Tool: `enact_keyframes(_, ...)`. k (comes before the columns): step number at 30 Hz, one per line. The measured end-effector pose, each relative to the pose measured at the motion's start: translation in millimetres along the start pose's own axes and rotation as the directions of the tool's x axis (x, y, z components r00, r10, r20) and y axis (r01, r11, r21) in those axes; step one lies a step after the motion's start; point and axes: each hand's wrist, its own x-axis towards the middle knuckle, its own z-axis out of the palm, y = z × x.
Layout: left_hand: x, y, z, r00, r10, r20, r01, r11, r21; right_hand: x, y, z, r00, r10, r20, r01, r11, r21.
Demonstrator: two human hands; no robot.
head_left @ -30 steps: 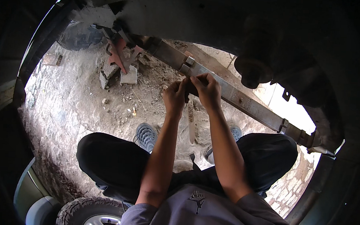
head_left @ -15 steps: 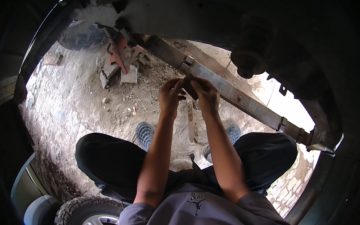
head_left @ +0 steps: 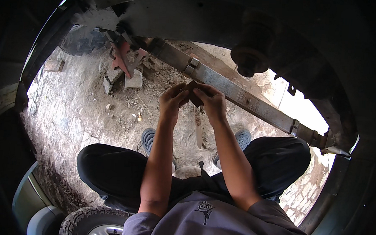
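Observation:
A small dark brown rectangular flat piece (head_left: 195,100) is held between both of my hands, just below a long metal leaf-spring bar (head_left: 223,85) with clamps that runs diagonally across the view. My left hand (head_left: 172,97) grips the piece from the left with fingers curled. My right hand (head_left: 212,101) pinches it from the right, thumb on its face. A long narrow strip (head_left: 198,131) lies on the dirt below the hands, between my shoes.
Dark vehicle body (head_left: 180,19) and a bushing (head_left: 248,59) hang overhead. A red stand (head_left: 121,58) rises by concrete pieces (head_left: 132,78) at upper left, near a brick (head_left: 54,66). A tire (head_left: 78,222) is at lower left. Gritty ground (head_left: 69,115) surrounds me.
Both hands have moved slightly left and lower, away from the bar. The dark piece between my fingers has turned and shows more of its flat face.

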Motion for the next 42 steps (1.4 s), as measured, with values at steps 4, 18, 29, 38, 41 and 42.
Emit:
enact_keyframes(4,2,6,1,1.0,0.0,0.028,0.0,1.0,0.003,-9,-15,2,0.995,-0.095,0.017,0.097,0.975,-0.201)
enact_keyframes(18,-22,-25,-4,0.965,0.152,-0.213,-0.089,0.957,0.277,-13,31,6,0.993,0.108,0.058,-0.097,0.982,-0.161)
enact_keyframes(29,-28,-30,-12,0.971,0.008,-0.239,0.038,0.982,0.186,-9,34,-5,0.988,-0.044,0.147,0.111,0.867,-0.486)
enact_keyframes(38,-19,-34,-42,0.93,-0.012,-0.367,0.035,0.998,0.056,-39,42,34,0.885,-0.342,0.317,0.466,0.623,-0.628)
enact_keyframes(41,-19,-39,-60,0.906,-0.009,-0.423,0.007,1.0,-0.007,-55,31,50,0.843,-0.423,0.333,0.53,0.547,-0.648)
enact_keyframes(42,-27,-25,-35,0.892,-0.046,-0.449,0.021,0.998,-0.059,-55,34,48,0.846,-0.447,0.29,0.52,0.571,-0.636)
